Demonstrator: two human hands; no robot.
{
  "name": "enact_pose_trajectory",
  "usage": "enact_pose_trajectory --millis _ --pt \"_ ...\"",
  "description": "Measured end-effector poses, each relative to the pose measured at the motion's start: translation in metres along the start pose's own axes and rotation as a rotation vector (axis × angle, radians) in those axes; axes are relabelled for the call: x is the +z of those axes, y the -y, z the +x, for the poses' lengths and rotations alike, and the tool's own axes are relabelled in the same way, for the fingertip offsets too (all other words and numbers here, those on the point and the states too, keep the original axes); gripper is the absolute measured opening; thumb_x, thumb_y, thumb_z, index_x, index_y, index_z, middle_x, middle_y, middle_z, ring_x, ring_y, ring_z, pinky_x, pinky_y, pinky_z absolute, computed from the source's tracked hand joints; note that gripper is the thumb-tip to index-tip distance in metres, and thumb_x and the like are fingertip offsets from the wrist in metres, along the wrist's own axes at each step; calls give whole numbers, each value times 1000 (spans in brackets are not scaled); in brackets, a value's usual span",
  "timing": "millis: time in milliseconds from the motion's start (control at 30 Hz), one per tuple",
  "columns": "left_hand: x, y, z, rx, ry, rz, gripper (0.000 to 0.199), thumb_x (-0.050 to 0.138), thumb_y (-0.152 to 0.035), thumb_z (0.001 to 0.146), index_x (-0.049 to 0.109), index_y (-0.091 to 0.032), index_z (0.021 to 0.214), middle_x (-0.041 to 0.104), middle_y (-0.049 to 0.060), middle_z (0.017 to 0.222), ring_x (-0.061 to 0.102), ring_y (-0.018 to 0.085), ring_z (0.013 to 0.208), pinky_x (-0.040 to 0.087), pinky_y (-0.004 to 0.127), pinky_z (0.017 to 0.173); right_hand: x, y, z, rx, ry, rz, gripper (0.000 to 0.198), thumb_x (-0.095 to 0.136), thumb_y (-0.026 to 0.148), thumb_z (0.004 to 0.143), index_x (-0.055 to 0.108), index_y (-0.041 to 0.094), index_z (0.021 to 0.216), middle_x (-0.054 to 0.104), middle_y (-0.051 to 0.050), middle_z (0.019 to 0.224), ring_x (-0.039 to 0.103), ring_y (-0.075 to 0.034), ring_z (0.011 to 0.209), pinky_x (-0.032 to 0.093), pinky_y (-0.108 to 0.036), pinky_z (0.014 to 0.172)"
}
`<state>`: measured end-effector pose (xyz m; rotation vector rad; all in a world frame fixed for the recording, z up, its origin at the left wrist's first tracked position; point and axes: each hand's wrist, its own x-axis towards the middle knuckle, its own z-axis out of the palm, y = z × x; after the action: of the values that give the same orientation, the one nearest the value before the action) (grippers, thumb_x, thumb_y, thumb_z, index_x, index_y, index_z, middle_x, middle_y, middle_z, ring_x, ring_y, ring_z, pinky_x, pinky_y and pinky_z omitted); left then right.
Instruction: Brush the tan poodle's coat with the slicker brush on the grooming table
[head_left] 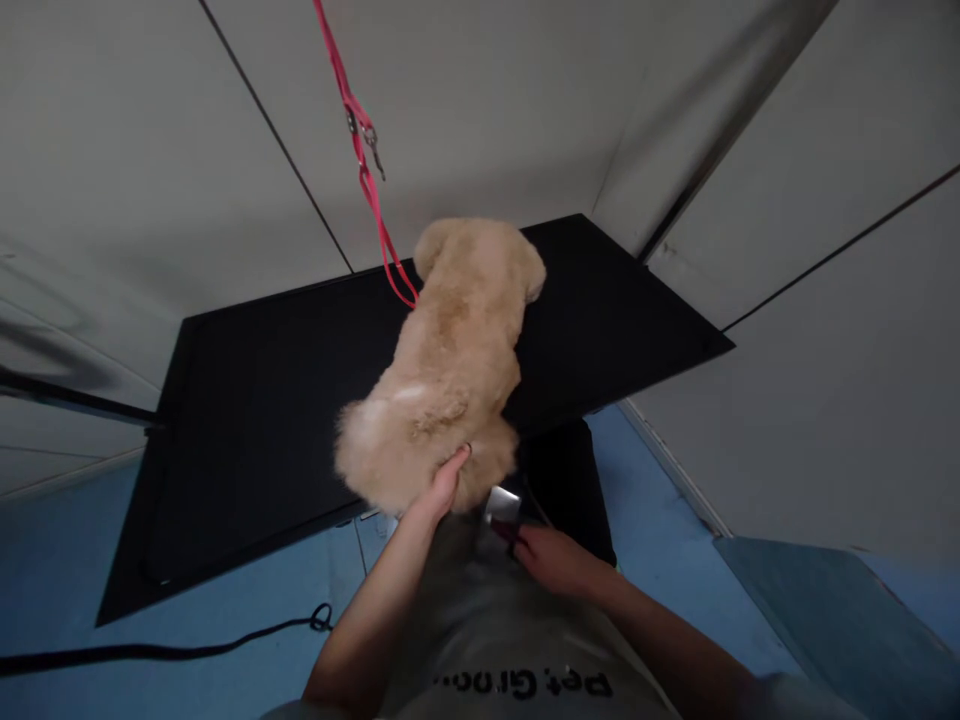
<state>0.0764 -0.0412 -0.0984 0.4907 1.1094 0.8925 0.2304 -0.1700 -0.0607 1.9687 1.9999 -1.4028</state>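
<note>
A cream, fluffy dog is on the black table, facing away, with its rump towards me. My left hand is at the dog's rear, its thumb on top of the fur and the other fingers mostly hidden. It appears to grip the fur there; whether the tail is inside I cannot tell. Just right of the rump, my right hand is closed around the dark handle of a brush with a flat, shiny silver head. The head is close to the dog's hind end; contact is unclear.
The black grooming table stands against grey walls. A pink leash with a metal clip hangs down to the dog's left side. Below are a black object, a black cord and blue flooring. My grey apron is lettered.
</note>
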Motion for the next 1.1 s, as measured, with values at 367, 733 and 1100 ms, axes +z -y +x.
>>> enact_pose_trajectory --millis 367,733,1100 --pt "-14 -95 5 679 293 324 56 48 -61 86 65 -17 116 58 13 133 47 28 131 33 45 112 -97 25 53 114 -338 -376 28 33 35 100 56 18 103 70 -12 99 68 -25 91 43 -30 72" --pt "17 -91 8 1039 -205 1766 38 63 -41 79 64 -9 100 62 21 108 55 37 106 43 48 92 -122 -7 4 40 -374 -399 30 35 36 98 60 19 103 71 -10 96 68 -23 88 42 -29 71" --pt "-29 -103 35 866 -30 1070 25 59 -33 80 71 -14 91 73 10 93 67 25 92 51 38 87 -137 -16 56 78 -608 -331 32 38 35 98 66 19 103 69 -8 101 64 -19 91 41 -25 72"
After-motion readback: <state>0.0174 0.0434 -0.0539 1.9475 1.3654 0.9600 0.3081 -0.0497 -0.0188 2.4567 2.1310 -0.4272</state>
